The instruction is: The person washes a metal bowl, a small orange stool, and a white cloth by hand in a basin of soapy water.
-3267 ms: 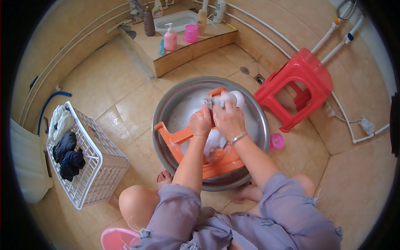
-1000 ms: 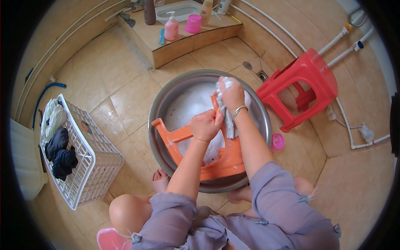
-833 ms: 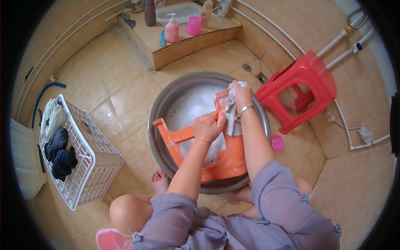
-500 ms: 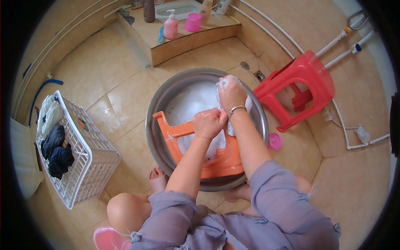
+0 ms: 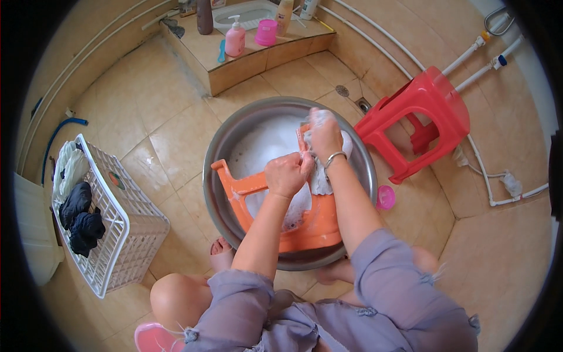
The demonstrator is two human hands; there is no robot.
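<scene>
I watch both hands from afar, close together over a metal basin. The right hand, blurred, is clenched on a wet, pale cloth, bunched at the top and hanging below the wrist. The left hand is curled into a fist, its thumb along the cloth's left edge; how much it pinches is hidden from me. The cloth lies over an orange stool, on its side in the basin among white suds. A red stool lies just beyond the basin's right rim.
</scene>
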